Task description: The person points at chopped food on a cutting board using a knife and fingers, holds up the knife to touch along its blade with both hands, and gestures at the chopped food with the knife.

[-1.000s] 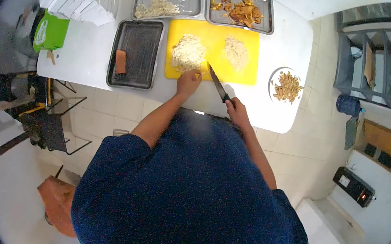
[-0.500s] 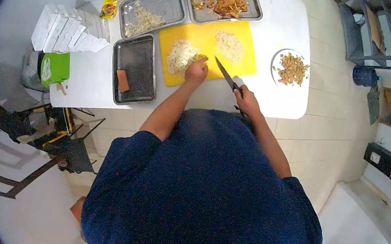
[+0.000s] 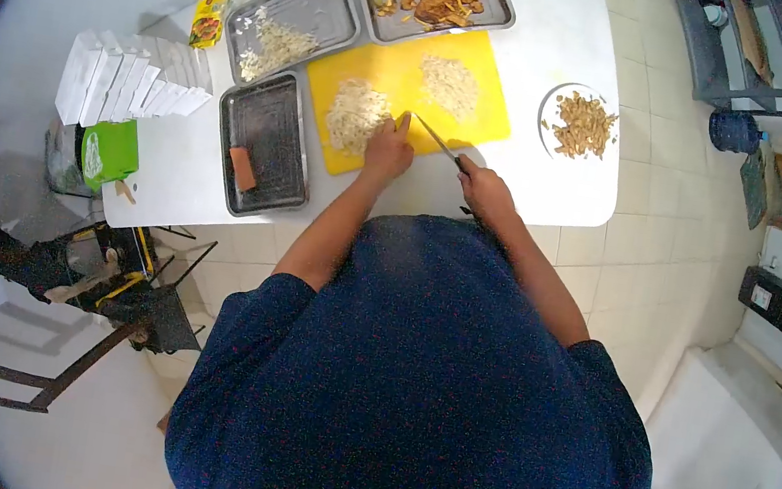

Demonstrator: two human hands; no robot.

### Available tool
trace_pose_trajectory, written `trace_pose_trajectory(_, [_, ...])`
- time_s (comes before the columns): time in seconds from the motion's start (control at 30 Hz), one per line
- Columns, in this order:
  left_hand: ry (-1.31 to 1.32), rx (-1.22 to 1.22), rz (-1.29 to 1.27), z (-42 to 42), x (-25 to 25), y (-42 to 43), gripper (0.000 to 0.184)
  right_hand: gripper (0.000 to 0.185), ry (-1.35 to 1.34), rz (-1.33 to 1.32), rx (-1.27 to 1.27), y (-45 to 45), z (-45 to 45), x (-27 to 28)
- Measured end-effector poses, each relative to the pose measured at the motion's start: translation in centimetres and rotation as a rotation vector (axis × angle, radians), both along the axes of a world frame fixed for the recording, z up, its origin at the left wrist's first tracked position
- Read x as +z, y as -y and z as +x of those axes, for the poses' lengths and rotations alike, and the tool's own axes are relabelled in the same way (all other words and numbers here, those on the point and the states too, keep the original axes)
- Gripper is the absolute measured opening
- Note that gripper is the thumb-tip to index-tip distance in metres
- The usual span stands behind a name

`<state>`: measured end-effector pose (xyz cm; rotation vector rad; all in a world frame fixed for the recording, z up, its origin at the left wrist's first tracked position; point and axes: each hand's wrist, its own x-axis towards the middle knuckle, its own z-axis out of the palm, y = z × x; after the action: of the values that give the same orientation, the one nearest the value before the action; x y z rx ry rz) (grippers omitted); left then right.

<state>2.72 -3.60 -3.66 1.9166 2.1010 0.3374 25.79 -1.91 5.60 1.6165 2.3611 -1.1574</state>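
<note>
My right hand (image 3: 485, 194) grips a knife (image 3: 439, 140) by its dark handle. The blade points up and left over the yellow cutting board (image 3: 490, 77), its tip close to the fingers of my left hand (image 3: 389, 150). Those fingers are drawn together at the near edge of a pile of chopped pale food (image 3: 355, 118); what they pinch, if anything, is too small to make out. A second, flatter heap of finely chopped pale food (image 3: 449, 87) lies farther back on the board.
A metal tray (image 3: 354, 6) holds pale shreds, another tray (image 3: 512, 5) browned pieces. The dark tray (image 3: 279, 116) carries a reddish-brown block (image 3: 242, 169). At the right sits a plate of browned bits (image 3: 582, 126). White boxes (image 3: 122, 83) and a yellow packet (image 3: 209, 13) stand left.
The knife's blade has turned flatter and its tip has come nearer my left fingers. My right hand has shifted slightly down. The whole view has tilted a little.
</note>
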Motion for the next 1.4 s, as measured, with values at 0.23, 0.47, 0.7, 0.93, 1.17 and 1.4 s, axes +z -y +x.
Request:
trace_pose_trajectory(0.23, [-0.099,-0.022,-0.135,-0.1,1.2,-0.3,0.063,0.038,0.044,0.071,0.069,-0.6,-0.6,-0.5])
trace_pose_trajectory(0.47, [-0.086,-0.032,-0.168,-0.4,1.9,-0.6,0.063,0.043,0.148,0.148,0.125,-0.3,-1.2,-1.4])
trace_pose_trajectory(0.7, [0.060,0.013,-0.444,-0.5,2.9,-1.6,0.072,0.042,0.137,0.176,0.149,-1.2,-3.1,-0.4])
trace_pose_trajectory(0.93, [0.012,-0.014,-0.439,-0.8,2.0,-1.4,0.075,0.041,0.135,0.153,0.132,-0.4,-2.6,-1.1])
trace_pose_trajectory(1.17, [-0.007,-0.026,-0.449,-0.8,2.3,-1.4,0.078,0.043,0.125,0.185,0.141,-0.7,-3.0,-1.4])
trace_pose_trajectory(1.4, [0.009,-0.025,-0.511,-0.4,3.0,-1.1,0.081,0.041,0.181,0.103,0.147,-0.8,-3.6,0.6])
